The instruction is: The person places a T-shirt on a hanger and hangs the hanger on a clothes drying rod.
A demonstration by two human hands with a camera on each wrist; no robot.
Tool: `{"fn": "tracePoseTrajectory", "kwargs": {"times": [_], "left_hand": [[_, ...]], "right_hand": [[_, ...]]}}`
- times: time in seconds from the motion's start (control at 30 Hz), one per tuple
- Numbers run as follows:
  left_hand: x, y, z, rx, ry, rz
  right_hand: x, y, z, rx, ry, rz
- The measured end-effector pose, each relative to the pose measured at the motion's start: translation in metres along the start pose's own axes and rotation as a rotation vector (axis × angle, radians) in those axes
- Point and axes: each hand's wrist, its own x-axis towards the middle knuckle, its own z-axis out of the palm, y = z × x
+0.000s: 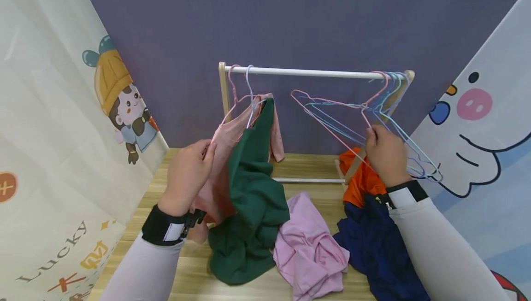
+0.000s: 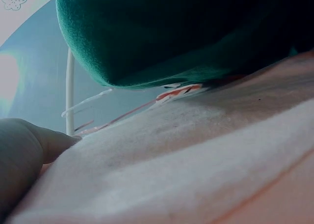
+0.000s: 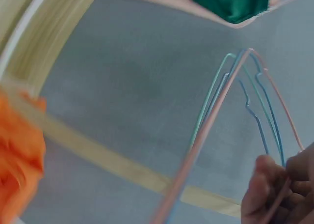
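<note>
My left hand pinches the shoulder of a light pink shirt, which hangs on a pink hanger at the rail's left end. In the left wrist view the thumb presses at the edge of the pale cloth. Beside it a green garment drapes from a lilac hanger, its lower part reaching the table. At the rail's right end my right hand grips one arm of a bare pink hanger. Several blue and green hangers hang close behind it.
A white rail on wooden end frames stands on the wood-grain table. A lilac-pink garment lies crumpled in front. Navy cloth and orange cloth lie at the right. Printed curtains flank both sides.
</note>
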Motion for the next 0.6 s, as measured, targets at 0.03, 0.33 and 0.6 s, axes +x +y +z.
{"fn": "tracePoseTrajectory", "kwargs": {"times": [0.03, 0.33, 0.6], "left_hand": [[0.000, 0.000, 0.000, -0.001, 0.001, -0.001], [-0.001, 0.001, -0.001, -0.002, -0.005, -0.008], [-0.001, 0.001, 0.000, -0.008, 0.035, -0.007]], "right_hand": [[0.000, 0.000, 0.000, 0.032, -0.005, 0.017], [0.005, -0.001, -0.003, 0.182, -0.048, 0.111], [0.006, -0.010, -0.015, 0.245, -0.013, 0.104]]}}
